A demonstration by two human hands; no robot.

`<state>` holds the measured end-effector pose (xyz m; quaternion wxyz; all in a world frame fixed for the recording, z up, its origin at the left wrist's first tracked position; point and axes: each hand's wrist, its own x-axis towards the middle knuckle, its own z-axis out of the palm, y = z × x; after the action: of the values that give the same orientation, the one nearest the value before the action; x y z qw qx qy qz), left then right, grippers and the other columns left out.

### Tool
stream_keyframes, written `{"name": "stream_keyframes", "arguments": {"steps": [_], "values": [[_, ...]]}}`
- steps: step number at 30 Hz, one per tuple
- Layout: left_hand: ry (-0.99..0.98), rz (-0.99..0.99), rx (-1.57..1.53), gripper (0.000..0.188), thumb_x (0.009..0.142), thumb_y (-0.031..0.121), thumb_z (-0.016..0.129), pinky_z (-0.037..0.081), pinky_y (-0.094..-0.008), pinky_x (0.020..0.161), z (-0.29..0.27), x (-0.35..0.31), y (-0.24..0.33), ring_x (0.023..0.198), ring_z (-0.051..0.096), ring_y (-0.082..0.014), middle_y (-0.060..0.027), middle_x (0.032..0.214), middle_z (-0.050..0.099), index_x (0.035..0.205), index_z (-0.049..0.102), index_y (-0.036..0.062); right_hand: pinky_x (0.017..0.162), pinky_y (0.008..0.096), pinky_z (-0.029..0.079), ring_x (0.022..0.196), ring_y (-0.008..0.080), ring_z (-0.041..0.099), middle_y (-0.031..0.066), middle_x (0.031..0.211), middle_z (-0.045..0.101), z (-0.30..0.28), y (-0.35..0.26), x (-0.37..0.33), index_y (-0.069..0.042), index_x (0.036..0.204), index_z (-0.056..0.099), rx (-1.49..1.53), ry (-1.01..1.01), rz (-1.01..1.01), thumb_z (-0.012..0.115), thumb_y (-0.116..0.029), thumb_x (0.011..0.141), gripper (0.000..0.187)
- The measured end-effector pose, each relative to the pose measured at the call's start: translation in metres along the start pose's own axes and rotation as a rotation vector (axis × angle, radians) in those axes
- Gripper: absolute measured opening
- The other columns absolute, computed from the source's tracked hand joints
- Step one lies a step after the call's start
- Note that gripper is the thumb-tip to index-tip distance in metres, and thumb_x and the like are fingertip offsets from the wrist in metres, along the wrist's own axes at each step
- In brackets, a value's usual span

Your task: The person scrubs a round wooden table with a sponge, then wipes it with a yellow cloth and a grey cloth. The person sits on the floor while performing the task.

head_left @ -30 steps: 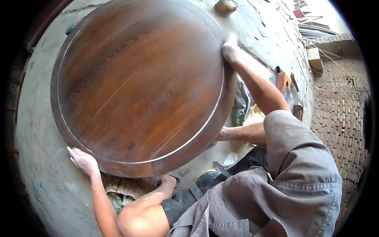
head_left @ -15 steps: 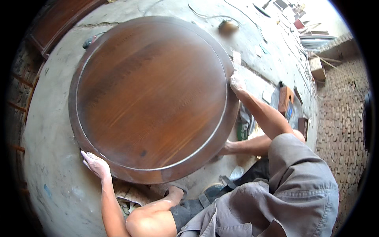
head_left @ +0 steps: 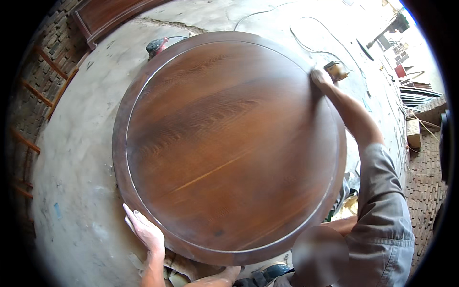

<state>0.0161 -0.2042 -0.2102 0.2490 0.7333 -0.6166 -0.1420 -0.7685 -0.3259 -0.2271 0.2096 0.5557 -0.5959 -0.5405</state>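
Observation:
A large round dark-brown wooden tabletop with a thin pale line near its rim lies low over the floor. My left hand, whitish with dust, rests at its near-left edge. The fingers there are extended and the thumb is slightly apart. Across the top, my right hand is on the surface near the far-right rim, its fingers bent and pressed together. Anything beneath those fingers is hidden. Just beyond the right hand, a yellowish-brown block-like object sits on the floor, partly blurred.
A dark-green and red corded tool lies beside the tabletop's far-left edge. Loose cable curls over the concrete floor. Another brown panel stands far left, near a wooden frame. A box stands by the brick wall at right.
My right hand has left the right edge and reached farther away, onto the far-right part of the top. My left hand stays at the near-left edge. The view has shifted, with the tabletop appearing larger.

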Motion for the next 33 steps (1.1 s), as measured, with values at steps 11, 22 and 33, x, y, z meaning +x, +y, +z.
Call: {"name": "stream_keyframes", "arguments": {"steps": [11, 22, 33], "values": [[0.004, -0.077, 0.117, 0.047, 0.107, 0.022, 0.029, 0.034, -0.0467, 0.107, -0.026, 0.004, -0.002, 0.125, 0.045, -0.044, -0.0316, 0.138, 0.042, 0.147, 0.032, -0.0034, 0.102, 0.0521, 0.04, 0.117, 0.0424, 0.056, 0.0242, 0.123, 0.061, -0.288, -0.035, 0.147, -0.005, 0.128, 0.056, 1.39, 0.476, 0.252, 0.032, -0.032, 0.096, 0.049], [0.007, -0.05, 0.054, 0.045, 0.103, 0.009, 0.034, 0.04, -0.0457, 0.096, -0.014, 0.007, 0.006, 0.11, 0.051, -0.0413, -0.0281, 0.124, 0.048, 0.145, 0.035, -0.0054, 0.098, 0.0442, 0.044, 0.108, 0.0329, 0.061, 0.0291, 0.119, 0.061, -0.048, -0.011, 0.009, 0.01, 0.127, 0.055, 0.514, 0.236, 0.266, 0.039, -0.023, 0.096, 0.048], [-0.019, 0.027, -0.014, 0.047, 0.101, 0.01, 0.035, 0.042, -0.0443, 0.09, -0.006, 0.016, 0.01, 0.102, 0.052, -0.0387, -0.027, 0.117, 0.05, 0.145, 0.034, -0.0072, 0.098, 0.046, 0.046, 0.111, 0.0368, 0.061, 0.0224, 0.114, 0.066, -0.342, -0.036, 0.186, -0.002, 0.114, 0.063, 1.211, 0.604, -0.03, 0.029, -0.043, 0.101, 0.055]]}}
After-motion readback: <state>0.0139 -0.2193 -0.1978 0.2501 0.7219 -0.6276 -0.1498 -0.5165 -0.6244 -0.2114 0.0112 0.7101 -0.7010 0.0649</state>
